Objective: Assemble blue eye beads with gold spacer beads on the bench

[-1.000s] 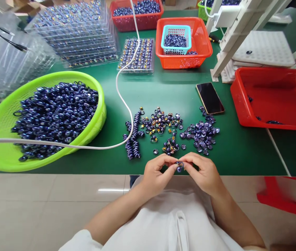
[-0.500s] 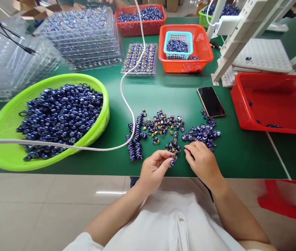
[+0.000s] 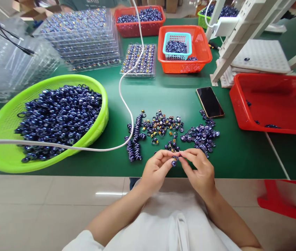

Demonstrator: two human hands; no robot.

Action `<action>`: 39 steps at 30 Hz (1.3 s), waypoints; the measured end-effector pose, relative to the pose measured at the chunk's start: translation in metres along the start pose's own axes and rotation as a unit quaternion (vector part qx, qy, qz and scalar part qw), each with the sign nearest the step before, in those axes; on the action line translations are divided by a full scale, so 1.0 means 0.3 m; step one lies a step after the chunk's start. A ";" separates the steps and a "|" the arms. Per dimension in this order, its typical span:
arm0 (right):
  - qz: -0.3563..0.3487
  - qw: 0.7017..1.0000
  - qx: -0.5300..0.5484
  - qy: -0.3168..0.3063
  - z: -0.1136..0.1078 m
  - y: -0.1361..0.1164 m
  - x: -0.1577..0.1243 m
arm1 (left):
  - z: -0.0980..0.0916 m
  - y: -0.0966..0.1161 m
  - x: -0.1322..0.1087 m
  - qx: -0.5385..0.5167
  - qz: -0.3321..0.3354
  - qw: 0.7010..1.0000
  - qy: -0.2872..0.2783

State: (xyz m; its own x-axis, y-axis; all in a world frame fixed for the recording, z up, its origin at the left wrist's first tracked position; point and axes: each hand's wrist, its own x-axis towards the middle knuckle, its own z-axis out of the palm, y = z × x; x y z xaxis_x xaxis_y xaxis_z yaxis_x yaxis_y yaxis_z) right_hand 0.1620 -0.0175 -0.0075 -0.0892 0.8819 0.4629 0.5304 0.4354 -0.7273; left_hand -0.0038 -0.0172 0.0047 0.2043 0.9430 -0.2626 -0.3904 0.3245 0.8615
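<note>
My left hand [image 3: 156,171] pinches a small dark blue ring piece [image 3: 174,161] just above the table's near edge. My right hand [image 3: 199,171] meets it from the right, fingertips pinched at the same piece. Just beyond the hands lie three groups of parts: a row of stacked blue rings [image 3: 134,137], a loose pile of blue and gold rings [image 3: 162,124], and a pile of flat blue discs [image 3: 201,134].
A lime green basket [image 3: 1,153] full of blue rings sits at left, a white cable [image 3: 123,99] crossing it. A phone [image 3: 210,102] lies behind the discs. Red bins [image 3: 276,101], an orange basket [image 3: 201,45] holding a teal one, and stacked clear trays [image 3: 82,35] stand farther back.
My right hand had reached out to the disc pile half a second ago and has come back to meet my left hand at the ring piece.
</note>
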 end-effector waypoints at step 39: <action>0.259 0.914 0.312 -0.011 0.024 -0.055 -0.029 | 0.011 -0.017 -0.023 0.212 0.261 0.941 0.031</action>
State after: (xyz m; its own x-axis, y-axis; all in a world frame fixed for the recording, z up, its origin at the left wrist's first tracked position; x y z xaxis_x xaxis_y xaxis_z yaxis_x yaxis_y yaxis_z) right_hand 0.1478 -0.0310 -0.0032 0.0179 0.9994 -0.0307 -0.0773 -0.0292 -0.9966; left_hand -0.0003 -0.0255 0.0035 0.0264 0.9727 0.2307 -0.0278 -0.2300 0.9728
